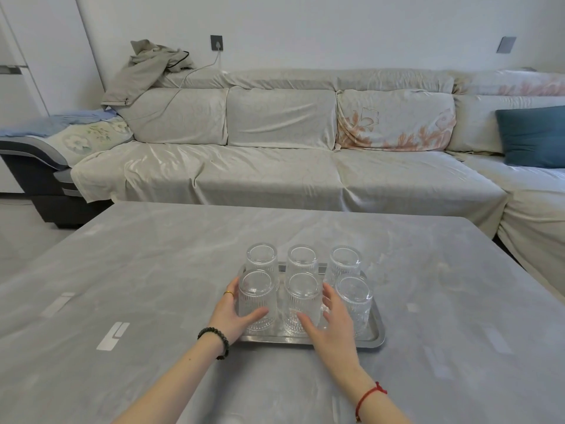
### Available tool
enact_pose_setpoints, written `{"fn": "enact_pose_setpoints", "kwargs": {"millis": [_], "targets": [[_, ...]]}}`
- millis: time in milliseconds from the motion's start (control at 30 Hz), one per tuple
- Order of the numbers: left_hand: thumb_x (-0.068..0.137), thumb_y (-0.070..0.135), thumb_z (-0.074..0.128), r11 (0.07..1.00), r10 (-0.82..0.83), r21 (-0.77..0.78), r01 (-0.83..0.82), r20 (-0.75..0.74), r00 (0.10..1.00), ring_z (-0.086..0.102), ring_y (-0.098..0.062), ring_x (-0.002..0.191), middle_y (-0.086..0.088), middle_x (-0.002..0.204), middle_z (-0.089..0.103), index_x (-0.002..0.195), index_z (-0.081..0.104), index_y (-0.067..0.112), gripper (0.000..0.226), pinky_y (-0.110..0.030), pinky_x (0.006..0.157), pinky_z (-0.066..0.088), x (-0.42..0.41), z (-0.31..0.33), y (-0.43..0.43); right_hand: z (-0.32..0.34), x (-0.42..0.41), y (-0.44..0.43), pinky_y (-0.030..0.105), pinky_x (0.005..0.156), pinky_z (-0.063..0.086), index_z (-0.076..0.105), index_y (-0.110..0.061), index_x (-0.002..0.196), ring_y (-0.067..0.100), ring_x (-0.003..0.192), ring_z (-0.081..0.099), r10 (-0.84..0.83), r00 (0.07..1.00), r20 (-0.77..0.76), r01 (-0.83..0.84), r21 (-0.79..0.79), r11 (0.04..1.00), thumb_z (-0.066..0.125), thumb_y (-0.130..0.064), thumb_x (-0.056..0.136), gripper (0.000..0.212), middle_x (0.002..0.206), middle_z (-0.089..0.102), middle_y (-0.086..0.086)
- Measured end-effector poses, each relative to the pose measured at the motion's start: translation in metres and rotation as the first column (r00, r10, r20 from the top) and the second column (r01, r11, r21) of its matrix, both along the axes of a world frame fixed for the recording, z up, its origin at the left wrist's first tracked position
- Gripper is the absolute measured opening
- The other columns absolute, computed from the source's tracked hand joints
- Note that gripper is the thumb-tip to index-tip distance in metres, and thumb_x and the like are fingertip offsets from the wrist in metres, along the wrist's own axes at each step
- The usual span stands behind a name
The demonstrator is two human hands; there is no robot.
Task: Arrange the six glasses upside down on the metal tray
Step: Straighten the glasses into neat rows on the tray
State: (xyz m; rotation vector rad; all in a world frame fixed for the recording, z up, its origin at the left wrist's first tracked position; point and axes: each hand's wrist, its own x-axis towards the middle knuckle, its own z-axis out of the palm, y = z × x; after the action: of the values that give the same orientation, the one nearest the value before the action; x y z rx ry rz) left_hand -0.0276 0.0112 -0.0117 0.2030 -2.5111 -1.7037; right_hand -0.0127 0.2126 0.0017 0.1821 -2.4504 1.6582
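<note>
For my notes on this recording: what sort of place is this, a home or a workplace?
Most likely a home living room: a long cloth-covered sofa with a teal cushion stands behind a grey table, and a jacket lies over the sofa's back.

tray [377, 335] | six glasses [344, 261] (inverted) | left hand [230, 316]: front-left glass [255, 296] | right hand [334, 324]: front-middle glass [302, 293]

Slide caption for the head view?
Six ribbed clear glasses inverted on a rectangular metal tray; left hand holds front-left glass, right hand front-middle glass.
</note>
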Motion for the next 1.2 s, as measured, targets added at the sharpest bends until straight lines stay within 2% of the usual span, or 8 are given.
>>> {"fn": "enact_pose_setpoints", "kwargs": {"millis": [133, 267, 333, 400, 500, 600, 700, 1200], "targets": [[0.064, 0.027, 0.081, 0.999, 0.009, -0.031, -0.01, -0.019, 1.0, 0.036, -0.009, 0.127, 0.002, 0.142, 0.039, 0.138, 0.025, 0.02, 0.093, -0.028, 0.106, 0.028, 0.008, -0.002, -0.001, 0.002, 0.008, 0.03, 0.01, 0.083, 0.044, 0.046, -0.045, 0.104, 0.0, 0.095, 0.054, -0.213, 0.945, -0.248, 0.192, -0.106, 0.976, 0.072, -0.003, 0.072, 0.06, 0.105, 0.056, -0.014], [0.067, 0.025, 0.079, 0.977, 0.137, -0.13, -0.172, -0.242, 0.961, 0.027, -0.003, 0.13, 0.007, 0.146, 0.03, 0.138, 0.023, 0.029, 0.091, -0.023, 0.109, 0.021, 0.019, 0.01, 0.013, -0.001, -0.002, 0.056, 0.029, 0.097, 0.038, 0.043, -0.03, 0.12, 0.016, 0.11, 0.046, -0.296, 0.938, -0.182, 0.29, -0.061, 0.955, 0.075, -0.011, 0.07, 0.063, 0.119, 0.047, -0.004], [0.068, 0.024, 0.078, 0.967, 0.058, -0.202, -0.155, -0.419, 0.906, 0.027, 0.004, 0.128, 0.017, 0.141, 0.032, 0.13, 0.025, 0.043, 0.084, -0.015, 0.108, 0.021, 0.027, 0.021, 0.031, -0.005, -0.009, 0.063, 0.034, 0.104, 0.032, 0.035, -0.023, 0.131, 0.018, 0.122, 0.039, -0.299, 0.95, -0.086, 0.296, -0.042, 0.954, 0.077, -0.017, 0.068, 0.076, 0.132, 0.04, 0.0], [0.069, 0.027, 0.075, 0.973, -0.048, -0.222, -0.064, -0.465, 0.884, 0.031, 0.01, 0.126, 0.024, 0.135, 0.035, 0.124, 0.029, 0.047, 0.075, -0.005, 0.105, 0.021, 0.035, 0.027, 0.057, -0.009, -0.013, 0.065, 0.038, 0.109, 0.03, 0.028, -0.022, 0.136, 0.019, 0.129, 0.035, -0.262, 0.965, 0.0, 0.262, -0.043, 0.964, 0.079, -0.019, 0.066, 0.087, 0.141, 0.035, 0.001], [0.072, 0.03, 0.073, 0.992, -0.047, -0.126, -0.003, -0.388, 0.92, 0.035, 0.006, 0.126, 0.024, 0.132, 0.04, 0.118, 0.036, 0.047, 0.061, -0.013, 0.108, 0.026, 0.043, 0.021, 0.096, -0.017, -0.016, 0.063, 0.047, 0.111, 0.031, 0.023, -0.019, 0.14, 0.022, 0.133, 0.034, -0.214, 0.971, 0.108, 0.222, -0.074, 0.972, 0.081, -0.017, 0.064, 0.095, 0.146, 0.033, 0.005], [0.074, 0.03, 0.072, 0.997, 0.07, 0.03, -0.065, -0.207, 0.976, 0.028, -0.007, 0.134, 0.008, 0.146, 0.029, 0.133, 0.028, 0.03, 0.074, -0.03, 0.114, 0.024, 0.044, 0.005, 0.118, -0.021, -0.016, 0.062, 0.048, 0.109, 0.034, 0.026, -0.018, 0.139, 0.022, 0.129, 0.04, -0.188, 0.974, 0.129, 0.201, -0.098, 0.975, 0.079, -0.014, 0.066, 0.091, 0.142, 0.04, 0.006], [0.076, 0.026, 0.07, 0.983, 0.152, 0.117, -0.141, -0.088, 0.984, 0.029, -0.012, 0.134, -0.001, 0.149, 0.027, 0.141, 0.018, 0.019, 0.085, -0.027, 0.112, 0.024, 0.039, -0.002, 0.123, -0.022, -0.017, 0.062, 0.047, 0.109, 0.035, 0.029, -0.018, 0.137, 0.021, 0.128, 0.042, -0.175, 0.978, 0.113, 0.185, -0.083, 0.979, 0.079, -0.014, 0.066, 0.086, 0.139, 0.045, 0.005], [0.084, 0.023, 0.061, 0.976, 0.209, 0.048, -0.211, 0.051, 0.977, 0.021, -0.021, 0.14, -0.01, 0.153, 0.02, 0.142, 0.01, 0.008, 0.079, -0.032, 0.115, 0.018, 0.014, -0.003, 0.127, -0.025, -0.023, 0.063, 0.045, 0.109, 0.035, 0.029, -0.02, 0.137, 0.019, 0.129, 0.04, -0.164, 0.978, 0.128, 0.172, -0.05, 0.984, 0.08, -0.024, 0.065, 0.089, 0.14, 0.043, 0.001]]}}
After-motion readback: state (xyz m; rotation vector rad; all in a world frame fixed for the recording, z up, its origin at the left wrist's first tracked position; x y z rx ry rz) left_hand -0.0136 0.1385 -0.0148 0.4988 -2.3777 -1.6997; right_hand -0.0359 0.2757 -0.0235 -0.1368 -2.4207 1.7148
